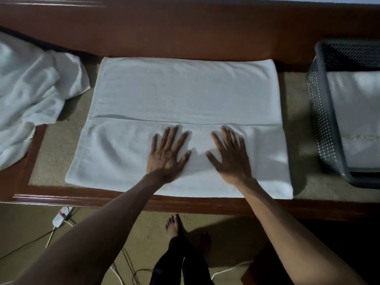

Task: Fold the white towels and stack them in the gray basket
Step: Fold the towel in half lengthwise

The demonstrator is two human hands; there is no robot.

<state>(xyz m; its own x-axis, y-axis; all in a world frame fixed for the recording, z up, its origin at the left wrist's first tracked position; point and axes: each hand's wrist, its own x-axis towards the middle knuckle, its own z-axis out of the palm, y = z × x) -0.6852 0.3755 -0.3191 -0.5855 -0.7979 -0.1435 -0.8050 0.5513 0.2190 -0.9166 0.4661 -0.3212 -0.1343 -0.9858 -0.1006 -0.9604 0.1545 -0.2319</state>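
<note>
Nearest the person, under the worktop's near edge, a bare foot [174, 225] stands on the floor beside loose cables and a white power strip [61, 215]. Just past that edge, the left hand [166, 155] and the right hand [230, 159] lie side by side, palms down and fingers spread, on the near flap of a white towel [185, 91]. Neither grip is closed on anything: both are released and simply press the cloth flat. The towel lies spread across the middle of the worktop [185, 29], its near part doubled over so that a straight hem runs from side to side just beyond the fingertips. This looks like an early fold being smoothed, with more folds needed before the towel fits the basket. Toward the right edge stands the gray basket [320, 112], with at least one folded towel [357, 112] already inside; how many lie beneath it cannot be told. At the left edge a crumpled pile of white towels [26, 93] waits unfolded. So the task seems partly done: some cloth is stacked, one piece is in hand, and the pile remains. No brand, label or readable writing shows anywhere; a faint band on the cloth in the basket is too blurred to read.
</note>
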